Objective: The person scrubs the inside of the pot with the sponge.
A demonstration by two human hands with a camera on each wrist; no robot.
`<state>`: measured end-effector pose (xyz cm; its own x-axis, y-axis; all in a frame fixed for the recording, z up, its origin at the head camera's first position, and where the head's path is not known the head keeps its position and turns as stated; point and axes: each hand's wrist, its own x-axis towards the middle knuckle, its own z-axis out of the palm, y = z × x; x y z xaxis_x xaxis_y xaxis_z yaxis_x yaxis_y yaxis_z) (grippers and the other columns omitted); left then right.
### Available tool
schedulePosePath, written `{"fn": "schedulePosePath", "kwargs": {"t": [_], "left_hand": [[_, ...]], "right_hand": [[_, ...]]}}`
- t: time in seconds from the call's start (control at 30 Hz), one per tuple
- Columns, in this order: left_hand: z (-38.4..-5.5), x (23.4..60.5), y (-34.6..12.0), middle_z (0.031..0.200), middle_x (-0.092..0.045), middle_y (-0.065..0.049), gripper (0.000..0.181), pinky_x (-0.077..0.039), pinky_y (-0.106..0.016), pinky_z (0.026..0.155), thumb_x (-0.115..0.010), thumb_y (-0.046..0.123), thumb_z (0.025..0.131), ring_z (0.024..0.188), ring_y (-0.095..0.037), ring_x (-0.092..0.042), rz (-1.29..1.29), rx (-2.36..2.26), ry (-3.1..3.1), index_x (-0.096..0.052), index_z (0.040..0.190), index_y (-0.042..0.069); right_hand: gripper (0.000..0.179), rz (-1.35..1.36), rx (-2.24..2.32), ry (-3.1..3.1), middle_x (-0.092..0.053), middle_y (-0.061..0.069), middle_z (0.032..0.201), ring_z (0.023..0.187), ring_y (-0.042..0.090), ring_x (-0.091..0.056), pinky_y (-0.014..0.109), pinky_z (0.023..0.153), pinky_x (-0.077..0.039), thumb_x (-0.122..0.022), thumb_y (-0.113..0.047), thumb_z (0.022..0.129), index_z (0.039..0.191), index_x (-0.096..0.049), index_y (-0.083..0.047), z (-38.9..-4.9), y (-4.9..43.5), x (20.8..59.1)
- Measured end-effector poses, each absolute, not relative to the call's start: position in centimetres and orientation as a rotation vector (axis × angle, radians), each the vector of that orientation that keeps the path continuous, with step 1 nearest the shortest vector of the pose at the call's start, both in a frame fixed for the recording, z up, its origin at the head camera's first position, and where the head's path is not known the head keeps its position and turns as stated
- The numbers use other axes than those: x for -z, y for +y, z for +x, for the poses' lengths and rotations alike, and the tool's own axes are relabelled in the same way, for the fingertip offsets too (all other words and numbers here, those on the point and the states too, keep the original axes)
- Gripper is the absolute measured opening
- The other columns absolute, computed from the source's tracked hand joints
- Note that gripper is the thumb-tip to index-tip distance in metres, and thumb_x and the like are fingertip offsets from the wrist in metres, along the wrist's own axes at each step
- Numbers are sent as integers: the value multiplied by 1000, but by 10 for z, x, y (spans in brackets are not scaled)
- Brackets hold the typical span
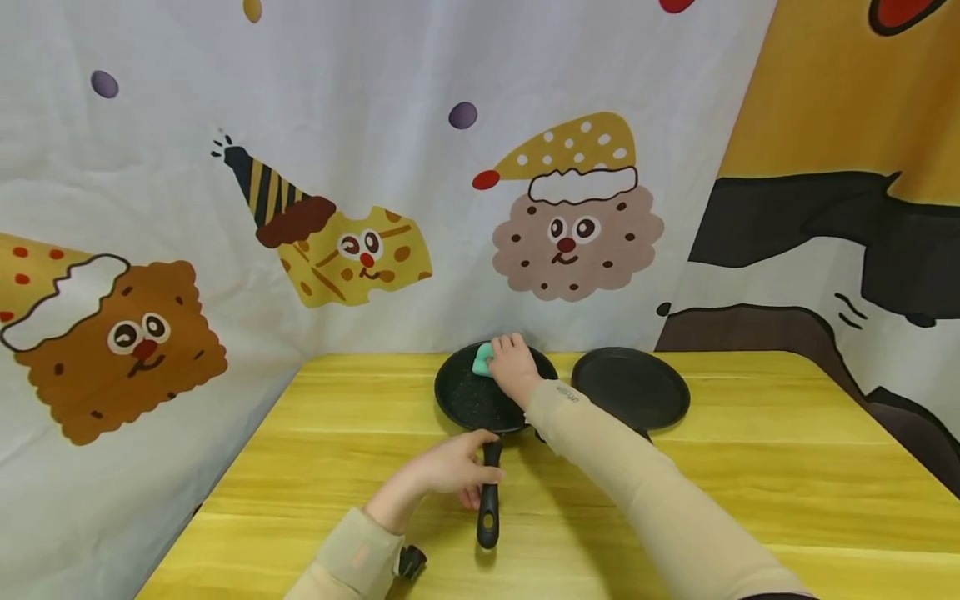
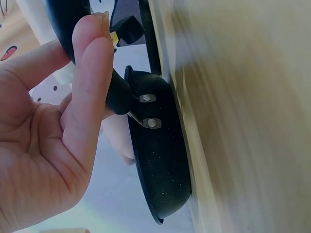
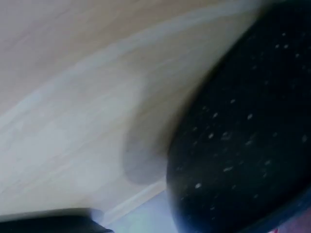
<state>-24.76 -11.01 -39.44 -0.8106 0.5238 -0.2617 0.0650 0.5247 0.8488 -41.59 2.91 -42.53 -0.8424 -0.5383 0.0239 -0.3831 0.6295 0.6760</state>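
A black frying pan with light specks stands on the table, its handle pointing toward me. My left hand holds that handle, thumb and fingers on either side of it. From the left wrist view, the hand has fingers bent around the handle, beside two rivets on the pan's outer wall. Inside the pan, toward its far side, my right hand grips a mint-green sponge, partly covered by the fingers. The pan's speckled side fills much of the right wrist view.
To the right lies a second, flatter black pan, its handle mostly hidden behind my right forearm. Both stand on a yellow wood-grain table. A white curtain with cartoon prints hangs right behind the table's far edge.
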Motion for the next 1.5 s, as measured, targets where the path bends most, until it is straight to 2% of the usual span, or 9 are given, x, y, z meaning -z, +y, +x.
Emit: {"fn": "schedulePosePath", "kwargs": {"t": [0.17, 0.3, 0.43, 0.67, 1.03, 1.33, 1.5], "left_hand": [[-249, 394, -108, 64, -66, -12, 61, -58, -46, 55, -64, 17, 95, 54, -26, -65, 478, -1237, 2278, -35, 144, -4], [-249, 395, -107, 64, -67, -12, 61, -58, -46, 56, -65, 18, 95, 54, -25, -65, 477, -1241, 2276, -35, 144, -4], [-248, 395, -107, 64, -67, -12, 62, -57, -46, 55, -67, 18, 94, 54, -26, -65, 468, -1247, 2269, -36, 144, -3], [-246, 395, -107, 64, -66, -12, 62, -57, -47, 56, -67, 18, 94, 53, -24, -64, 440, -1255, 2252, -36, 144, -2], [-246, 397, -108, 64, -66, -12, 62, -58, -47, 56, -67, 16, 93, 51, -21, -63, 453, -1279, 2253, -37, 143, -3], [-246, 398, -107, 64, -66, -12, 64, -58, -45, 56, -68, 17, 93, 52, -22, -63, 449, -1294, 2254, -36, 144, -2], [-245, 398, -106, 64, -66, -12, 63, -58, -42, 55, -68, 18, 92, 52, -22, -63, 446, -1303, 2247, -37, 144, -2]], "right_hand": [[30, 744, 1037, -2627, -47, 9, 120, 102, 23, -42, 36, 86, -35, -45, -28, 105, 131, -61, -28, -417, 39, 421], [26, 732, 1019, -2660, -49, 9, 117, 99, 23, -43, 39, 84, -36, -51, -27, 103, 123, -67, -21, -417, 44, 418], [27, 727, 1047, -2685, -49, 11, 119, 100, 25, -42, 40, 84, -36, -53, -26, 102, 123, -67, -17, -415, 49, 414], [27, 715, 1136, -2674, -49, 8, 113, 94, 23, -40, 38, 79, -34, -52, -30, 102, 120, -68, -20, -417, 56, 414], [23, 774, 1019, -2750, -49, 8, 125, 103, 25, -40, 41, 82, -32, -54, -29, 100, 114, -71, -20, -413, 74, 404], [30, 858, 828, -2867, -51, 8, 127, 109, 27, -42, 43, 87, -32, -66, -39, 91, 112, -71, -19, -413, 85, 397], [26, 859, 735, -2953, -55, 6, 122, 108, 27, -43, 45, 91, -32, -69, -37, 88, 107, -73, -19, -409, 86, 392]]}}
